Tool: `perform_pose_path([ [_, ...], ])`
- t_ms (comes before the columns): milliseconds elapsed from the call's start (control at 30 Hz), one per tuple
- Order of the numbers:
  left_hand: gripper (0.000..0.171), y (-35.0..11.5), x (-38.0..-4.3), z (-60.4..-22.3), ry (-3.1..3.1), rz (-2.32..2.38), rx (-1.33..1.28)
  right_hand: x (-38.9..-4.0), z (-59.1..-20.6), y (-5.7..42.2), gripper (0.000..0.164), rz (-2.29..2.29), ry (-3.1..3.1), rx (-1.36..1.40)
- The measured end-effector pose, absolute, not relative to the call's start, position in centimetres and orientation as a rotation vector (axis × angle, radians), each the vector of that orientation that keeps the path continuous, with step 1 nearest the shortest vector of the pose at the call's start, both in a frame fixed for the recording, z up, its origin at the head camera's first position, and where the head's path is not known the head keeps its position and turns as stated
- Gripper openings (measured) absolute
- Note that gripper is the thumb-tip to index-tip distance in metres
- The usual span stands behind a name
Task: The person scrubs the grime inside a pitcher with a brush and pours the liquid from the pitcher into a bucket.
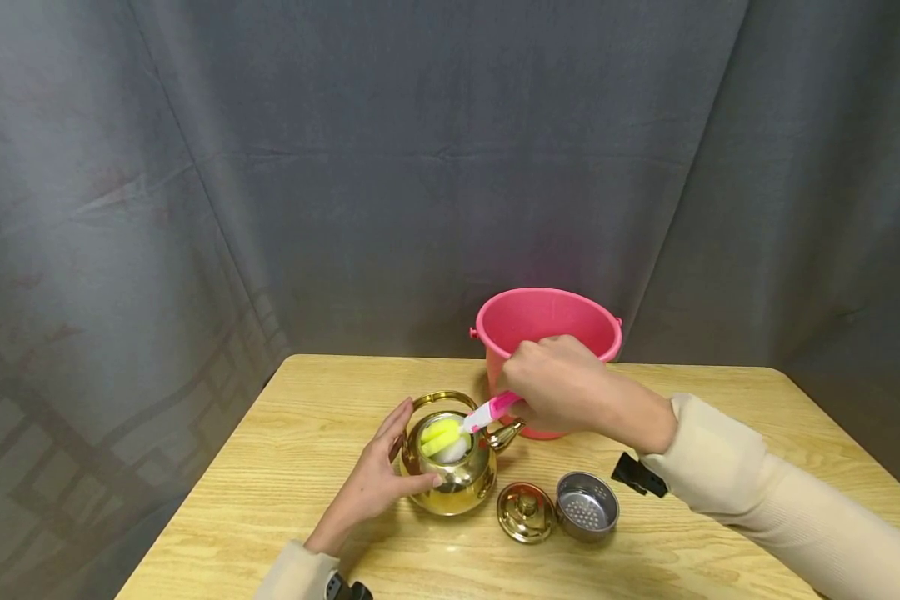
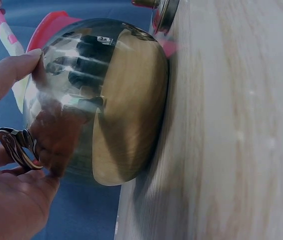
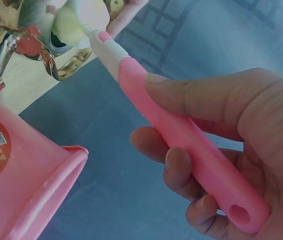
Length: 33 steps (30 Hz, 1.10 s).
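A gold metal teapot [image 1: 461, 493] stands upright on the table, its lid off and its spout toward the right. My left hand [image 1: 378, 471] grips its left side, thumb across the front near the opening, the other fingers by the handle's base. Curled round the pink handle of a sponge brush [image 3: 154, 107] is my right hand [image 1: 562, 387], raised above the spout. The brush's yellow and white sponge head [image 1: 441, 437] sits in the teapot's mouth; how deep it reaches is hidden. Right of the teapot lie its gold lid [image 1: 526, 513] and a steel strainer [image 1: 587, 510], side by side.
A pink bucket [image 1: 543, 312] stands behind the teapot, partly covered by my right hand in the head view. The wooden table [image 1: 270, 467] ends at its back edge before a grey curtain [image 1: 435, 167].
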<state>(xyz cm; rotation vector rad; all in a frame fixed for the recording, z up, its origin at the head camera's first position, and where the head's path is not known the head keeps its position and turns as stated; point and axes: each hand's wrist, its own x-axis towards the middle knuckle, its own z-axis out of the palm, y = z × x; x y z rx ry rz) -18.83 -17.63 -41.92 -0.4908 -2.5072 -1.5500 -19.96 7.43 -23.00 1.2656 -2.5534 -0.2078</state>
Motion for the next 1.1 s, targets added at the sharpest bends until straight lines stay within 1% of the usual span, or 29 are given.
perform_pose_path([
  [233, 0.112, -17.7, -18.9, -41.7, -2.489, -1.579, -0.502, -19.5, -22.4, 8.2, 0.023, -0.11, -2.596, 1.24],
  [467, 0.109, -17.8, -18.9, -41.8, -2.472, -1.603, -0.501, -19.2, -22.4, 8.9, 0.018, -0.068, -2.583, 1.273],
  [600, 0.109, -17.8, -18.9, -41.8, -2.476, -1.591, -0.499, -19.0, -22.3, 9.3, 0.02, -0.062, -2.563, 1.275],
  [800, 0.109, -17.8, -18.9, -41.8, -2.48, -1.578, -0.497, -18.7, -22.3, 10.2, 0.027, -0.045, -2.517, 1.282],
  [1100, 0.109, -17.8, -19.0, -41.9, -2.471, -1.591, -0.507, -17.8, -22.3, 11.4, 0.024, -0.039, -2.541, 1.217],
])
